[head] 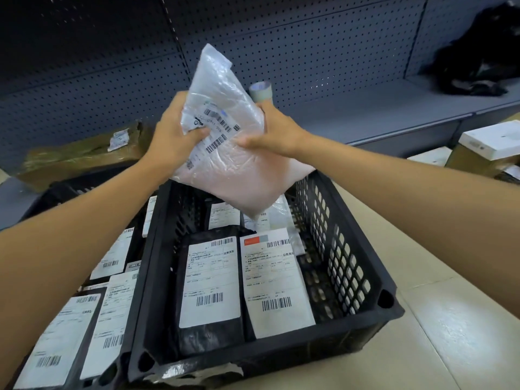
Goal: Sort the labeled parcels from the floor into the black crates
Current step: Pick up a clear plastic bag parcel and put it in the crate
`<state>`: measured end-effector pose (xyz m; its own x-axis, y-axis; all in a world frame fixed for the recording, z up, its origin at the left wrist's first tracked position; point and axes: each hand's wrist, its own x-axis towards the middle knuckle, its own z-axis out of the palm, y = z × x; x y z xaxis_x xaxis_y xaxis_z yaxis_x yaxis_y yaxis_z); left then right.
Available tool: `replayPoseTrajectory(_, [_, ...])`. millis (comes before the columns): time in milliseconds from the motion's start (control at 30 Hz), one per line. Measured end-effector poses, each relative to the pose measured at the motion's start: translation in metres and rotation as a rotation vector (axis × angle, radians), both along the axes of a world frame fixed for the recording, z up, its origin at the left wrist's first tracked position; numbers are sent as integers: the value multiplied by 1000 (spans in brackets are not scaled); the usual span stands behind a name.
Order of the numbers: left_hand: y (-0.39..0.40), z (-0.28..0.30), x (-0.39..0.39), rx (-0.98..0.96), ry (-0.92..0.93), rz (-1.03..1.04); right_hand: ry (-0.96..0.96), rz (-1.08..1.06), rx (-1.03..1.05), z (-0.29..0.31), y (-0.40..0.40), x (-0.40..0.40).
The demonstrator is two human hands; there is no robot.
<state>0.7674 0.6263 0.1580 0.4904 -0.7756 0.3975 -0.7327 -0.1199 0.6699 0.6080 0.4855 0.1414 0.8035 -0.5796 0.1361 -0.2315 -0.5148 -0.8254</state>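
Both hands hold a clear plastic parcel (233,153) with pale pink contents and a barcode label, tilted above the far end of the right black crate (357,280). My left hand (176,133) grips its left edge with the thumb over the label. My right hand (274,128) grips its right edge. Inside this crate lie black parcels with white labels (211,280), one beside another (277,280). A second black crate (132,313) stands to the left, holding several labeled parcels (60,342).
A grey pegboard shelf (365,114) runs behind the crates, with a tape roll (261,90) and a black bundle (478,60) on it. A taped brown package (81,156) lies at the left rear. White and brown boxes (489,144) sit at the right. Tiled floor (450,333) lies right of the crate.
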Motion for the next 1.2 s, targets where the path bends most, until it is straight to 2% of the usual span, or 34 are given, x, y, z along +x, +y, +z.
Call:
replayPoseTrajectory(100, [-16, -16, 7, 45, -50, 91, 2, -113, -4, -26, -2, 8])
replayPoseTrajectory(300, [-33, -48, 12, -22, -234, 466, -44, -399, 12, -45, -2, 30])
replayPoseTrajectory(367, [-34, -60, 13, -97, -200, 561, -69, -453, 54, -46, -4, 36])
replayPoseTrajectory(467, [-32, -82, 12, -232, -14, 637, -138, -519, 182, -46, -13, 47])
replayPoseTrajectory(500, [-32, -88, 11, -281, 104, 597, -141, -533, 204, -46, -16, 50])
replayPoseTrajectory(600, [-32, -108, 13, -371, 615, 347, -101, -539, 247, -50, -23, 62])
replayPoseTrajectory(667, [-34, -120, 19, -263, 750, 266, -95, -550, 357, -57, -24, 68])
replayPoseTrajectory(833, [-38, -158, 29, 43, 826, 32, 11, -642, 473, -87, -33, 64])
replayPoseTrajectory(967, [-49, -172, 27, 137, 846, 36, 121, -614, 442, -104, -36, 56])
replayPoseTrajectory(1100, [-58, -186, 14, 269, 787, 79, 195, -502, 284, -125, -28, 45])
replayPoseTrajectory(1200, [-59, -201, 15, 390, 819, 50, 326, -362, 134, -142, -20, 33])
